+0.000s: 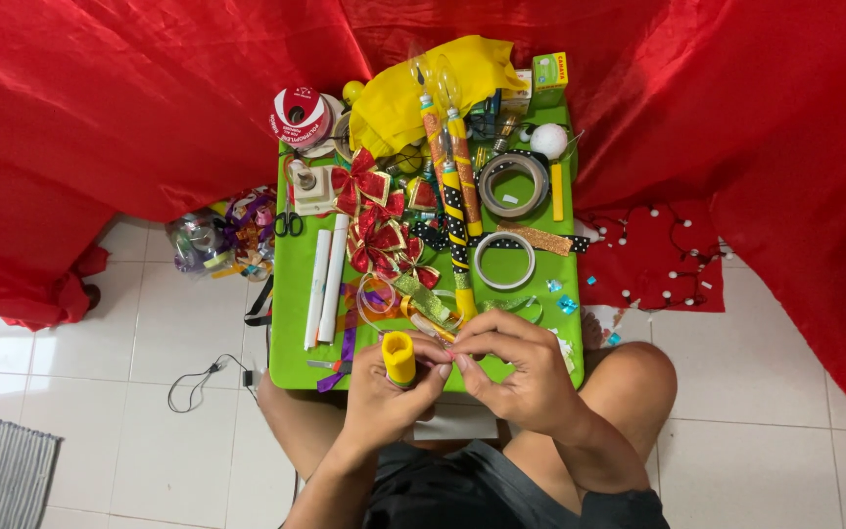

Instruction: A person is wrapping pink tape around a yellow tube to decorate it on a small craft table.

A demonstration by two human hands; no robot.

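Holding the yellow tube [399,358] upright in our left hand [381,397]; right hand [521,367] pinches beside it. Seems light, stiff; grip mid-barrel.

A small green and yellow box [548,72] stands at the far right corner of the green table [296,294], printed on its top face. Just left of it a pale carton [518,90] peeks out from under yellow cloth. At the far left corner a tape roll [300,116] shows a round red and white label on its core.
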